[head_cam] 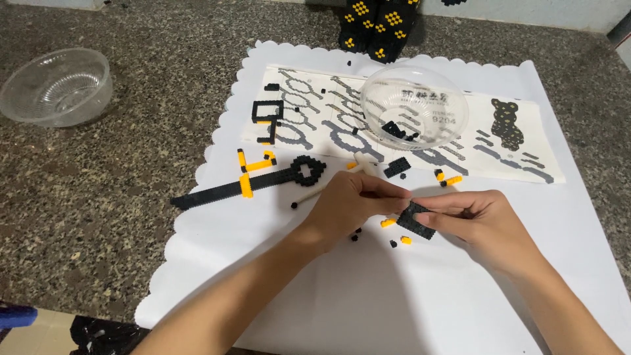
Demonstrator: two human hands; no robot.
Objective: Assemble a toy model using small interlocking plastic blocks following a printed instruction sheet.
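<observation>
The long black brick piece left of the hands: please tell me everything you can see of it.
The long piece is built from small black plastic-looking bricks. It has a thin straight bar, a ring at its right end, and yellow bricks crossing the bar near the middle. It lies flat and slanted on the white sheet, its left tip reaching over the scalloped edge onto the stone counter. Neither hand touches it.

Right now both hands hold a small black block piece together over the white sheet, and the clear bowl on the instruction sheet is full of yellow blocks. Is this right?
Not quite. The head view shows the clear bowl holding only a few black blocks, not yellow ones. The rest stands: left hand and right hand hold the black block piece over the white sheet.
</observation>
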